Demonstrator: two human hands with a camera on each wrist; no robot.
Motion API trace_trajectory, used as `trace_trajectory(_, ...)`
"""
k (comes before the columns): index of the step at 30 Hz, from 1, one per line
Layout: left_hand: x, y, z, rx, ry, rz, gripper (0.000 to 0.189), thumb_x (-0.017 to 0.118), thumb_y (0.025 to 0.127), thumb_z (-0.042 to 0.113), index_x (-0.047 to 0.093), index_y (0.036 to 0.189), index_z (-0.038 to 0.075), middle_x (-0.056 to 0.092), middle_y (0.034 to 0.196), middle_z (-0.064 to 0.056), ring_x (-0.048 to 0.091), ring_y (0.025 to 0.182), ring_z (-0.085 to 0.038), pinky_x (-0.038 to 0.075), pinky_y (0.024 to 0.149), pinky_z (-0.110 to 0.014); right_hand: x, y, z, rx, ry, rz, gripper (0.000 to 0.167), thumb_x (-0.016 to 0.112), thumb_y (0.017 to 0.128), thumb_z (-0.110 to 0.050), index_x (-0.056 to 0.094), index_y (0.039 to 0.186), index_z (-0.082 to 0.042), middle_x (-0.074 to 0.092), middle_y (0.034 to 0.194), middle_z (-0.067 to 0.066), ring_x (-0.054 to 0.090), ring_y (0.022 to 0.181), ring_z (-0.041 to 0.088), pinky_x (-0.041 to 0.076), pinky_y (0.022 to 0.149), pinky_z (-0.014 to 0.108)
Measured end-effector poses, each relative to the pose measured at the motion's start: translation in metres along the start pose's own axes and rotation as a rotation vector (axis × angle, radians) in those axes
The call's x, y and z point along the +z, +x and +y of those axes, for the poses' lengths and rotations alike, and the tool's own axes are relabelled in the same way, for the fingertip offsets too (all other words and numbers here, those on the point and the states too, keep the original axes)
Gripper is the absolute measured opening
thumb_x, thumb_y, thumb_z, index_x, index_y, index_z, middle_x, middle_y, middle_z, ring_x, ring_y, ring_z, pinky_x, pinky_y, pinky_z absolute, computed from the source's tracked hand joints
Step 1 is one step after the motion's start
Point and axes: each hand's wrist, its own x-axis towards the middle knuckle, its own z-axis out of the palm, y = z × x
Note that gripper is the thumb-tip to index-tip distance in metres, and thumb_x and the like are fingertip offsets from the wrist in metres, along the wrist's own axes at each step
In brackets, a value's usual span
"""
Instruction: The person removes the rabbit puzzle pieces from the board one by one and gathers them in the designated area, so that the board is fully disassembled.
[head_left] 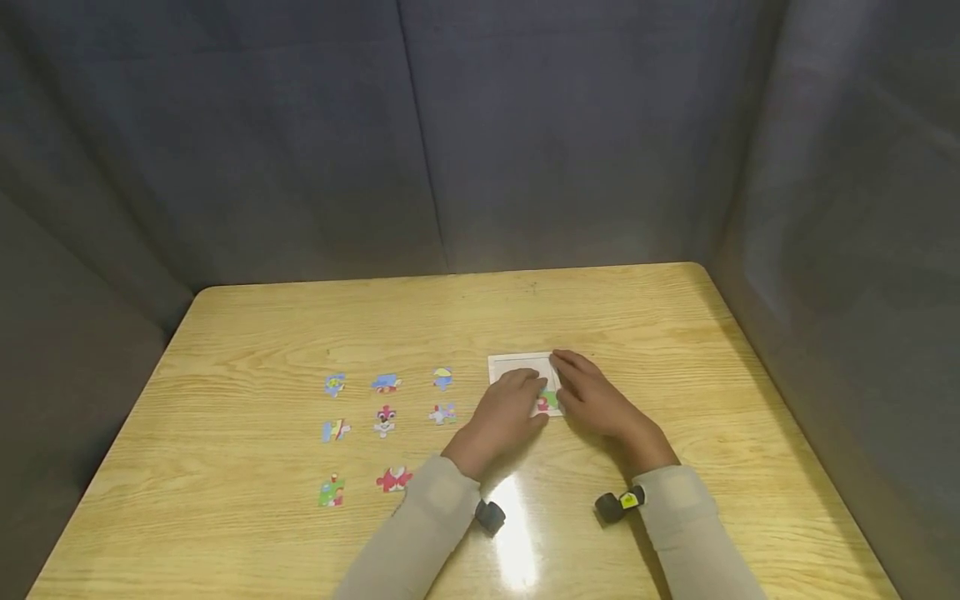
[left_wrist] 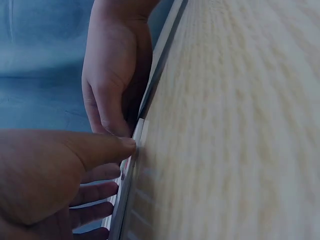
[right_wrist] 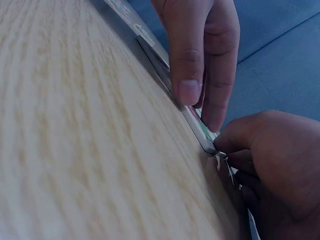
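Observation:
A small white puzzle tray (head_left: 516,357) lies on the table under both hands. In its near right corner is a green and red puzzle piece (head_left: 552,400). My left hand (head_left: 508,410) reaches over the tray, its fingers extended above the inside and its thumb (left_wrist: 112,149) at the near rim. Along the right side of the tray rests my right hand (head_left: 597,402), with fingertips at the far right corner and the thumb (right_wrist: 235,134) close to the piece at the near corner. The left hand hides much of the tray's inside.
Several loose puzzle pieces lie spread out left of the tray, among them a blue one with yellow (head_left: 442,377), a red one (head_left: 393,479) and a green one (head_left: 332,492). Grey curtains (head_left: 300,150) hang behind and beside the wooden table (head_left: 247,358).

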Motion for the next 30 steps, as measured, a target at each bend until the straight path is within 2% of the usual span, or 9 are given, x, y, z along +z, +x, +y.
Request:
trace_trajectory(5,0.0001,0.0025,-0.0004,0.013,0.002,0.014,0.051,0.062,0.096,0.031,0.049,0.141,0.011,0.039,0.15,-0.004,0.032,0.139,-0.021,0.028,0.115,-0.04,-0.0006,0.0008,0.0038,0.032,0.035,-0.013,0.06,0.05,0.099,-0.011,0.025,0.152,-0.001,0.024,0.157,0.015,0.018,0.144,0.035,0.019,0.116,0.054)
trace_trajectory(9,0.0011,0.0025,0.0005,0.0,-0.025,0.029,0.048,0.063,0.096,0.031,0.051,0.139,0.013,0.04,0.149,-0.002,0.032,0.139,-0.02,0.028,0.115,-0.041,0.0,0.001,0.0061,0.026,0.048,-0.005,0.059,0.051,0.098,-0.01,0.028,0.152,-0.002,0.024,0.157,0.014,0.018,0.144,0.034,0.019,0.116,0.055)
trace_trajectory(16,0.0016,0.0005,0.0037,-0.029,-0.011,0.027,0.048,0.063,0.096,0.028,0.05,0.139,0.013,0.04,0.148,-0.001,0.032,0.138,-0.02,0.031,0.113,-0.037,0.0022,0.001,0.0055,0.023,0.053,-0.008,0.057,0.05,0.098,-0.012,0.03,0.151,-0.004,0.023,0.157,0.012,0.017,0.144,0.034,0.02,0.115,0.056)
trace_trajectory(22,0.0011,0.0,0.0076,-0.004,0.011,0.048,0.047,0.063,0.096,0.024,0.048,0.138,0.009,0.042,0.145,-0.003,0.033,0.137,-0.02,0.031,0.113,-0.032,0.0003,0.0007,0.0031,0.012,0.048,0.006,0.057,0.05,0.098,-0.01,0.031,0.151,-0.003,0.025,0.156,0.013,0.018,0.144,0.034,0.02,0.115,0.055)
trace_trajectory(25,0.0013,0.0009,0.008,0.019,0.033,0.067,0.046,0.065,0.095,0.021,0.049,0.136,0.008,0.047,0.139,-0.004,0.038,0.133,-0.021,0.034,0.111,-0.029,0.0004,0.0013,0.0034,0.012,0.035,0.006,0.057,0.05,0.098,-0.009,0.031,0.151,-0.002,0.026,0.156,0.013,0.019,0.144,0.034,0.02,0.115,0.054)
trace_trajectory(30,0.0012,0.0021,0.0062,0.029,0.093,0.088,0.047,0.069,0.092,0.022,0.051,0.134,0.009,0.054,0.126,0.0,0.048,0.119,-0.017,0.043,0.1,-0.024,0.0025,0.0028,0.005,0.006,0.031,0.009,0.057,0.05,0.097,-0.009,0.032,0.15,-0.002,0.027,0.155,0.014,0.021,0.143,0.035,0.021,0.115,0.054)
